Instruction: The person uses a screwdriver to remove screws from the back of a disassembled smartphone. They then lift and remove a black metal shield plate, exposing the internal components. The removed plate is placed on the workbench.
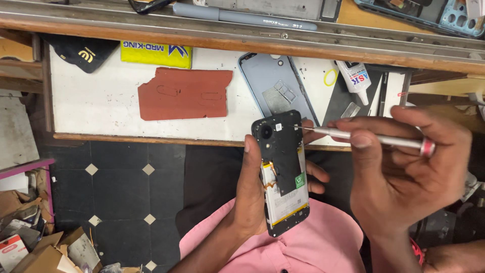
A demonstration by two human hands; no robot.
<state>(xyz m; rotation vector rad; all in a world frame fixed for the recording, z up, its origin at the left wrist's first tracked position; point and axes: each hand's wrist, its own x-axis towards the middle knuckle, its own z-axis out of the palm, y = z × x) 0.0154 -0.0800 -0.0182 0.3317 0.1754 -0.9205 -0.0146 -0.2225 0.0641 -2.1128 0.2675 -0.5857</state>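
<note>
Gripping an opened phone [281,172] upright in the left hand [252,197], long axis vertical, above the lap and just before the tabletop [101,101], with right hand [404,172] pinching a screwdriver [374,138] whose tip meets the phone's upper right corner.

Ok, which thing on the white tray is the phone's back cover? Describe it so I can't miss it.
Start at the white tray under the wooden rail. Right of the rust-red torn sheet lies the grey-blue back cover, inner side up, just above the opened phone in the left hand. Alone there, it is a rounded phone-shaped shell with a metal patch inside.
</note>
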